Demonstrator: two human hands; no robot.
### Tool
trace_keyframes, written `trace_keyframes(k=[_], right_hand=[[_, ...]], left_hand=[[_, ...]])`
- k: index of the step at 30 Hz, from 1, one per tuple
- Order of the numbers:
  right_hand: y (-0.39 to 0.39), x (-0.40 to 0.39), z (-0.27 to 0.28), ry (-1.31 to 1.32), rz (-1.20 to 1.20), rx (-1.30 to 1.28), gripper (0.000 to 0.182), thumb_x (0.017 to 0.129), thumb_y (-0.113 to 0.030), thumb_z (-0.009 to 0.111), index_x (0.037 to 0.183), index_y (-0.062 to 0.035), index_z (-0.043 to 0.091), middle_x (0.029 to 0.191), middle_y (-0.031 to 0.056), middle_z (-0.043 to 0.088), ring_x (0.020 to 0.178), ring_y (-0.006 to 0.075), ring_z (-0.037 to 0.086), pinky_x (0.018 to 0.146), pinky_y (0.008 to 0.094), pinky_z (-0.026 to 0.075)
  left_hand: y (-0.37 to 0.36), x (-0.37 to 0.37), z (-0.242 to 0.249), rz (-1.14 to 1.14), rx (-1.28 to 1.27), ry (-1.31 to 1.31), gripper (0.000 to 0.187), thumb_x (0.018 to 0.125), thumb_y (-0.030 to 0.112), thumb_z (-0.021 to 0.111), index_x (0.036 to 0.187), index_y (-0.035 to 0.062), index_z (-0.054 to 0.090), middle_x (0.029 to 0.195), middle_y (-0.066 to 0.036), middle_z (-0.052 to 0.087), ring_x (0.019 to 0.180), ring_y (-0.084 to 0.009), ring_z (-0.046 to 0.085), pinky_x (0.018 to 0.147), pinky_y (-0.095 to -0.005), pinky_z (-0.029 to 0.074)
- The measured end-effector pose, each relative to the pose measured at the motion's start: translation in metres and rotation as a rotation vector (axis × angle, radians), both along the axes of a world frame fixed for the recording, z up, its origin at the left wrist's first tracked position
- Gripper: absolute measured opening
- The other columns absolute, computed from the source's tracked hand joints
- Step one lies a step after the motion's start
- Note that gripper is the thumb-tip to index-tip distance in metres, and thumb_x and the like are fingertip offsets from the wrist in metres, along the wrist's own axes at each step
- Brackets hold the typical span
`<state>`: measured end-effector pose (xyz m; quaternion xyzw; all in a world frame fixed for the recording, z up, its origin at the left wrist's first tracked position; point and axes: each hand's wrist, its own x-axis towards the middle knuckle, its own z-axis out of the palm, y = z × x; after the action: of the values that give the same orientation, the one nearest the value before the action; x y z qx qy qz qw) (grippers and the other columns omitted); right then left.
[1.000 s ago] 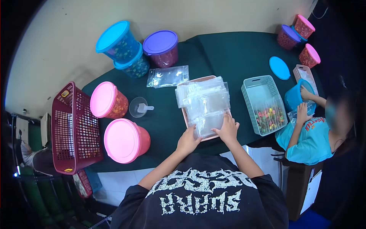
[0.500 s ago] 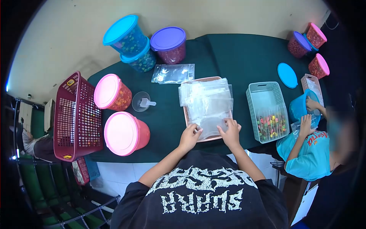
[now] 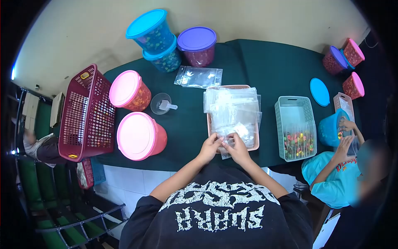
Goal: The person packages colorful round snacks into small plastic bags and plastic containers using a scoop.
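Observation:
My left hand point(image 3: 210, 149) and my right hand point(image 3: 236, 149) are close together at the near edge of a pink tray point(image 3: 256, 144). Both pinch a small clear plastic bag point(image 3: 225, 155), whose lower part hangs below my fingers. Under and beyond my hands, a loose pile of clear plastic bags point(image 3: 232, 103) covers most of the tray. Glare hides the details of the bag's opening.
Left are pink-lidded tubs point(image 3: 134, 136), a scoop in a clear cup point(image 3: 159, 103) and a maroon basket point(image 3: 93, 112). Right, a pale green basket point(image 3: 296, 101) holds filled bags. A co-worker's hand point(image 3: 347, 124) is at a blue tub point(image 3: 328, 130). Flat bags point(image 3: 198, 77) lie behind.
My hands have come together, with the bag gathered between my fingertips instead of spread wide. The co-worker's hand has risen to the blue tub's rim with colourful pieces. My view has shifted slightly.

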<state>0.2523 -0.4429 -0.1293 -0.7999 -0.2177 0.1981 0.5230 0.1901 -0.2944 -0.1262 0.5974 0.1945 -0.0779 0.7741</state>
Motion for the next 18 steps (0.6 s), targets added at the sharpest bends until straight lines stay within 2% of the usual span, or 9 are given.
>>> trace_keyframes(k=[2,5,6,7,9,12,15,17,18], right_hand=[[0.007,-0.001,-0.011,0.084,-0.014,0.008,0.039,0.081,-0.019,0.071,0.109,0.0013,0.054,0.103,0.0172,0.061,0.094,0.029,0.061,0.081,0.037,0.048],[0.002,0.002,-0.003,0.085,0.011,0.006,0.034,0.08,-0.014,0.071,0.105,0.0022,0.056,0.095,0.0158,0.064,0.094,0.027,0.063,0.083,0.0365,0.049],[-0.001,0.005,-0.005,0.116,-0.006,0.036,0.024,0.081,-0.009,0.069,0.099,0.0022,0.059,0.09,0.0135,0.066,0.087,0.0218,0.065,0.076,0.0331,0.052],[-0.009,0.009,-0.013,0.111,0.002,0.037,0.024,0.081,-0.009,0.069,0.099,0.0022,0.059,0.09,0.0135,0.066,0.087,0.0218,0.065,0.076,0.0331,0.052],[-0.023,0.02,-0.029,0.376,-0.109,0.102,0.015,0.082,-0.003,0.066,0.095,0.0013,0.06,0.084,0.0098,0.066,0.075,0.0152,0.066,0.065,0.0279,0.053],[-0.039,0.029,0.018,0.188,-0.266,0.055,0.012,0.083,0.0,0.064,0.095,-0.0003,0.06,0.078,0.008,0.064,0.066,0.0115,0.064,0.052,0.0255,0.052],[-0.052,0.036,0.062,0.132,-0.369,0.112,0.011,0.086,-0.003,0.062,0.096,-0.0012,0.057,0.077,0.0066,0.064,0.063,0.0088,0.061,0.047,0.0224,0.047],[-0.055,0.038,0.082,0.034,-0.378,0.154,0.01,0.088,-0.004,0.06,0.096,-0.0014,0.056,0.076,0.0056,0.063,0.062,0.0074,0.058,0.046,0.0212,0.045],[-0.055,0.036,0.091,0.047,-0.391,0.181,0.01,0.089,-0.003,0.059,0.098,-0.0014,0.055,0.077,0.0049,0.063,0.061,0.0062,0.056,0.047,0.0203,0.043]], left_hand=[[0.007,-0.001,0.0,0.054,-0.184,0.061,0.017,0.099,0.02,0.048,0.107,0.0048,0.049,0.107,-0.007,0.06,0.091,-0.0151,0.063,0.077,-0.0333,0.056],[0.014,-0.006,-0.023,0.061,-0.069,-0.019,0.016,0.1,0.019,0.046,0.107,0.0055,0.048,0.114,-0.008,0.059,0.092,-0.0168,0.063,0.079,-0.0349,0.056],[0.016,-0.007,-0.02,0.07,-0.067,-0.024,0.016,0.1,0.019,0.046,0.107,0.0055,0.048,0.114,-0.008,0.059,0.092,-0.0168,0.063,0.079,-0.0349,0.056],[0.016,-0.007,-0.013,0.088,-0.086,-0.006,0.015,0.1,0.019,0.045,0.107,0.006,0.048,0.116,-0.009,0.058,0.093,-0.0176,0.063,0.08,-0.036,0.055],[0.017,-0.007,-0.004,0.107,-0.107,0.004,0.014,0.1,0.019,0.045,0.107,0.0065,0.048,0.119,-0.01,0.058,0.094,-0.0185,0.063,0.081,-0.0371,0.055],[0.021,-0.004,-0.003,0.102,-0.101,0.057,0.013,0.101,0.019,0.043,0.106,0.0071,0.047,0.123,-0.01,0.057,0.094,-0.0203,0.063,0.082,-0.0393,0.055],[0.019,0.003,-0.011,0.07,-0.116,0.035,0.017,0.1,0.02,0.045,0.109,0.0063,0.046,0.119,-0.01,0.059,0.094,-0.0193,0.062,0.077,-0.0356,0.055],[0.021,0.011,-0.01,-0.227,0.411,0.146,0.034,0.094,0.024,0.056,0.119,0.0051,0.043,0.124,-0.014,0.054,0.107,-0.0233,0.057,0.081,-0.0378,0.051],[0.018,0.008,-0.007,-0.223,0.408,0.143,0.034,0.094,0.024,0.056,0.119,0.0051,0.043,0.124,-0.014,0.054,0.107,-0.0233,0.057,0.081,-0.0378,0.051]])
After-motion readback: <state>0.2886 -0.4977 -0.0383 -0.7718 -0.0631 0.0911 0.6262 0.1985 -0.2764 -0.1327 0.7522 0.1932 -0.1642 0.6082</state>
